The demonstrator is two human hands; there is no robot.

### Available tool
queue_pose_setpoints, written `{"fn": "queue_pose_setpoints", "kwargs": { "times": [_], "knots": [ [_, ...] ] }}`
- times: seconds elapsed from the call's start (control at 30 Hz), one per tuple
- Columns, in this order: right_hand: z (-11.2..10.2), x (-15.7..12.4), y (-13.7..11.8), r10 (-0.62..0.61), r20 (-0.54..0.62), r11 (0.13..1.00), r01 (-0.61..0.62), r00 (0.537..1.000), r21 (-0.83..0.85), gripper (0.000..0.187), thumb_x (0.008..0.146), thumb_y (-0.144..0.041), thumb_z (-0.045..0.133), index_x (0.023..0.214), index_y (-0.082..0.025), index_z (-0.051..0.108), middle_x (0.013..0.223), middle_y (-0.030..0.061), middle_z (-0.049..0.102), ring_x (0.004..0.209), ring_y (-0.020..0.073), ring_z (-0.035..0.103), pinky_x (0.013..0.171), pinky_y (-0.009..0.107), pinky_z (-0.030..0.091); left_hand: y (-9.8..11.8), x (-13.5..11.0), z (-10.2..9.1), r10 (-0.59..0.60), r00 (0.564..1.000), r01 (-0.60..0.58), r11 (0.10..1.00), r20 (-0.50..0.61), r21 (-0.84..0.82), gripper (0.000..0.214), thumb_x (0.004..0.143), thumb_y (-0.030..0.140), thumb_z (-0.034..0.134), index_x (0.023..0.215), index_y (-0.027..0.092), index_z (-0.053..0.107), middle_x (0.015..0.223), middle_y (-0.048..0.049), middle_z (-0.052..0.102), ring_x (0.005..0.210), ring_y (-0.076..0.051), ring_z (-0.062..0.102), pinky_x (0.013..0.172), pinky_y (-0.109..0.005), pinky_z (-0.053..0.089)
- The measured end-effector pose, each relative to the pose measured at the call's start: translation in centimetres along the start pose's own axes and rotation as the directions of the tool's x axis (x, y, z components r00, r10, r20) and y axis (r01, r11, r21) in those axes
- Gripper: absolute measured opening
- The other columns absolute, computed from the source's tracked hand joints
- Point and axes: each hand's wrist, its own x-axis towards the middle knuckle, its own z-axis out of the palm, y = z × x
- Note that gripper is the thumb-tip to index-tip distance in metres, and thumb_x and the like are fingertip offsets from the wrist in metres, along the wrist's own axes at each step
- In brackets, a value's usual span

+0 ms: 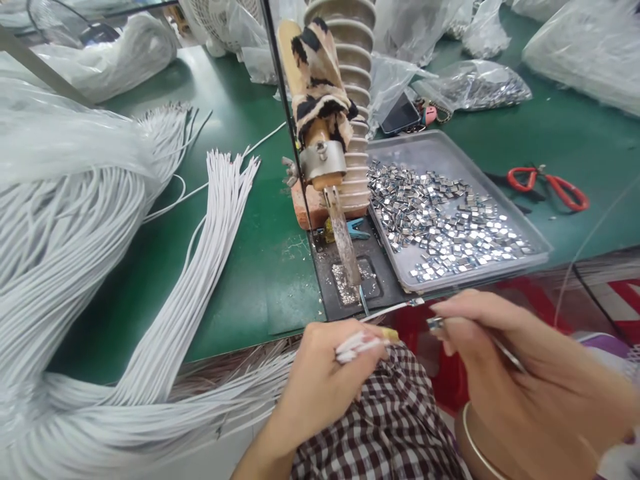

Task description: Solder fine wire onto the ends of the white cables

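Observation:
My left hand [333, 380] is closed around several white cables [357, 347], with something yellow [390, 335] at its fingertips. One white cable [387, 311] sticks out to the right above it, a small metal connector piece at its tip. My right hand [525, 367] pinches another small metal connector [435, 324] between thumb and fingers, just right of that cable end. A thin metal rod [510, 355] also shows in this hand; its kind is unclear. Above the hands a soldering iron [345, 240], its handle wrapped in cloth, points down over a black plate [325, 293] with solder bits.
A clear plastic tray [500, 263] of metal connectors stands right of the iron. Red-handled pliers [563, 190] lie beyond it. A ribbed hose [356, 80] rises behind the iron. Bundles of white cables [210, 253] cover the left side of the green table [280, 293]. Plastic bags [480, 83] lie behind.

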Motion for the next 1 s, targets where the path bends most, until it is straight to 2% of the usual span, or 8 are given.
{"fn": "queue_pose_setpoints", "kwargs": {
  "times": [0.03,0.1,0.23,0.37,0.6,0.83,0.9,1.0],
  "knots": [
    [0.1,0.0,0.0,-0.022,-0.004,1.0,0.022,1.0,-0.001,0.019,0.095,-0.016,0.058,0.099,-0.033,0.064,0.083,-0.005,0.071,0.068,0.0123,0.065,0.063,0.024,0.052,-0.1,0.0,0.2,-0.023,0.999,0.023,1.0,0.039,-0.007,0.022,0.088,0.018,0.06,0.068,0.019,0.069,0.071,-0.0012,0.075,0.044,-0.01,0.055,0.041,-0.022,0.036],
    [0.6,0.1,0.0,-0.056,0.026,0.998,0.056,0.998,0.007,0.016,0.094,-0.015,0.06,0.092,-0.03,0.065,0.077,-0.0061,0.07,0.063,0.0103,0.063,0.061,0.021,0.052,-0.3,-0.2,0.4,-0.005,1.0,0.005,0.999,0.002,-0.052,0.022,0.088,0.018,0.06,0.068,0.019,0.069,0.076,-0.0023,0.077,0.049,-0.012,0.058,0.04,-0.022,0.034],
    [1.7,0.2,0.5,-0.027,0.135,0.999,0.021,0.99,0.048,0.015,0.093,-0.014,0.06,0.089,-0.027,0.065,0.077,-0.0061,0.071,0.062,0.0087,0.064,0.064,0.019,0.053,-0.3,-0.6,0.2,0.079,0.987,-0.099,0.985,-0.143,-0.142,0.026,0.088,0.017,0.06,0.063,0.021,0.067,0.053,0.0001,0.067,0.076,-0.021,0.072,0.056,-0.024,0.047],
    [2.3,0.1,0.6,-0.03,0.196,0.995,0.01,0.98,0.097,0.014,0.094,-0.015,0.059,0.086,-0.025,0.066,0.073,-0.0064,0.069,0.061,0.007,0.063,0.065,0.017,0.053,0.0,-0.7,-0.1,0.129,0.973,-0.153,0.981,-0.191,-0.115,0.023,0.085,0.011,0.061,0.066,0.019,0.069,0.078,-0.0017,0.08,0.071,-0.016,0.073,0.067,-0.025,0.052],
    [3.0,0.1,0.6,-0.068,0.122,0.993,0.055,0.99,0.105,0.014,0.094,-0.014,0.058,0.088,-0.023,0.065,0.074,-0.0055,0.069,0.062,0.0079,0.063,0.065,0.019,0.054,0.5,-0.4,0.0,0.205,0.948,-0.216,0.976,-0.244,-0.017,0.023,0.081,0.003,0.061,0.066,0.017,0.071,0.083,-0.0005,0.082,0.07,-0.01,0.072,0.069,-0.017,0.051],
    [3.2,0.4,0.8,-0.102,0.144,0.988,0.083,0.984,0.127,0.014,0.094,-0.015,0.059,0.085,-0.023,0.065,0.074,-0.0063,0.068,0.063,0.0057,0.063,0.066,0.015,0.054,0.5,-0.7,-0.5,0.189,0.956,-0.194,0.981,-0.227,0.0,0.025,0.078,-0.001,0.058,0.067,0.018,0.071,0.085,-0.0001,0.082,0.074,-0.013,0.073,0.071,-0.019,0.052],
    [3.3,0.2,0.9,-0.139,0.106,0.987,0.128,0.985,0.102,0.013,0.095,-0.014,0.056,0.096,-0.021,0.066,0.08,-0.0041,0.069,0.069,0.0061,0.065,0.07,0.014,0.055,0.5,-0.7,-0.6,0.174,0.955,-0.181,0.983,-0.241,-0.007,0.026,0.078,-0.001,0.058,0.066,0.018,0.071,0.084,0.0005,0.082,0.074,-0.013,0.073,0.071,-0.02,0.052],
    [3.6,-0.3,1.3,-0.218,-0.029,0.976,0.218,0.976,0.007,0.028,0.097,-0.008,0.047,0.119,-0.016,0.061,0.092,0.0011,0.071,0.078,0.0069,0.069,0.079,0.015,0.057,0.8,-0.6,-0.6,0.125,0.96,-0.147,0.987,-0.251,-0.068,0.025,0.08,0.003,0.058,0.065,0.019,0.069,0.083,0.0004,0.081,0.073,-0.014,0.073,0.069,-0.022,0.052]
  ]
}}
